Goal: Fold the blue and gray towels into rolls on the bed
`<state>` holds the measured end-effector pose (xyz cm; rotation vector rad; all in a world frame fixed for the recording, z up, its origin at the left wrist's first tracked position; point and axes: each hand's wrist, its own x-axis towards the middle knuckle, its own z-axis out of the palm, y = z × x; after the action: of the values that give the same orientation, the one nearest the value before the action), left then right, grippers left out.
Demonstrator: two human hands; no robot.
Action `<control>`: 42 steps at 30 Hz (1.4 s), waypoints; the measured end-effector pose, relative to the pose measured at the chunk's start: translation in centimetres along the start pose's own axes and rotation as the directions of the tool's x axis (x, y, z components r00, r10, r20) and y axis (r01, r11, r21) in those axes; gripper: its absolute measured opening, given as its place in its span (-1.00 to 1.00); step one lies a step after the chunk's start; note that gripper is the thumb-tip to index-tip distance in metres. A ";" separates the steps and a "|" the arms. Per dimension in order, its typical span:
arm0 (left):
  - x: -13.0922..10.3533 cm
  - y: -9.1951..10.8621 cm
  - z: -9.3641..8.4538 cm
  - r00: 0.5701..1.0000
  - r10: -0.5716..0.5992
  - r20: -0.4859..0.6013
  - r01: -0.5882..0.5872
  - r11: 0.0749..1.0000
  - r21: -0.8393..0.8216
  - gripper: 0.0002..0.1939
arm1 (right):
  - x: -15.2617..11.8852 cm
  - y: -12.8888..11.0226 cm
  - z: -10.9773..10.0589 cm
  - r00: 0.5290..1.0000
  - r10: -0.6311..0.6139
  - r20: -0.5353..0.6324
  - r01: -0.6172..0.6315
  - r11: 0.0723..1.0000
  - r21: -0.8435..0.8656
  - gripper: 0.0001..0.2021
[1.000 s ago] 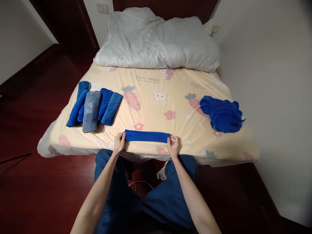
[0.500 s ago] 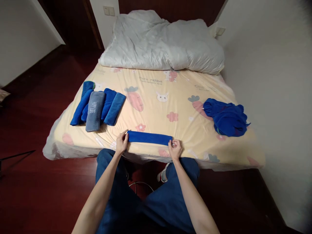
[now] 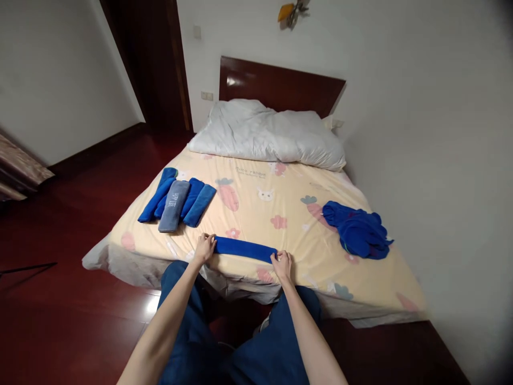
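Observation:
A blue towel (image 3: pixel 245 249), folded into a long narrow strip, lies across the near part of the bed in front of me. My left hand (image 3: pixel 206 248) pinches its left end, and my right hand (image 3: pixel 282 264) grips the right end with bent fingers. To the left is a group of rolled or folded towels in blue and grey; the grey towel (image 3: pixel 175 206) with white lettering rests on top. Over on the right lies a crumpled heap of blue cloth (image 3: pixel 358 230), apart from both hands.
The bed (image 3: pixel 256 214) has a yellow sheet with carrot and rabbit prints. A bunched white quilt (image 3: pixel 268 131) lies at its far end, against a dark wooden headboard (image 3: pixel 276 80). Walls stand at the right and behind. A thin black leg (image 3: pixel 30 268) is on the red floor at left.
My view has tilted up, showing more of the headboard and wall. Both hands still hold the strip's ends, with the fingers now curled further over them.

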<state>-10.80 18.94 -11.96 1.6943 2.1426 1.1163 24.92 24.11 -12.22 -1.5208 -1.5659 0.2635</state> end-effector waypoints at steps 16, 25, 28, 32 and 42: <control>1.1 7.3 5.4 0.930 0.243 0.275 -0.328 0.886 0.328 -0.42 | 0.9 -6.5 4.2 0.904 -0.097 0.417 0.235 0.927 -0.294 -0.43; 1.7 5.6 4.2 0.923 0.241 0.300 -0.312 0.925 0.217 -0.43 | 1.0 -4.1 4.0 0.843 0.092 0.530 0.175 0.884 -0.432 -0.37; -2.2 6.6 1.7 0.948 0.211 0.239 -0.238 0.967 0.091 -0.42 | 1.4 -3.7 3.4 0.799 0.149 0.583 0.082 0.933 -0.350 -0.35; -14.7 6.9 -2.6 0.984 -0.008 0.181 0.039 0.985 -0.165 -0.41 | 3.0 -1.6 2.3 0.741 0.180 0.647 -0.186 0.981 -0.060 -0.28; -17.1 11.4 -3.1 0.683 -0.433 0.589 0.668 0.044 -0.743 -0.52 | 5.3 -3.5 -1.2 0.755 0.014 0.656 0.000 1.000 -0.022 -0.54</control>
<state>1.67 2.95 -7.38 0.2636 1.1771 1.3576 24.32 27.49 -6.78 -1.5320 -2.1064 0.8700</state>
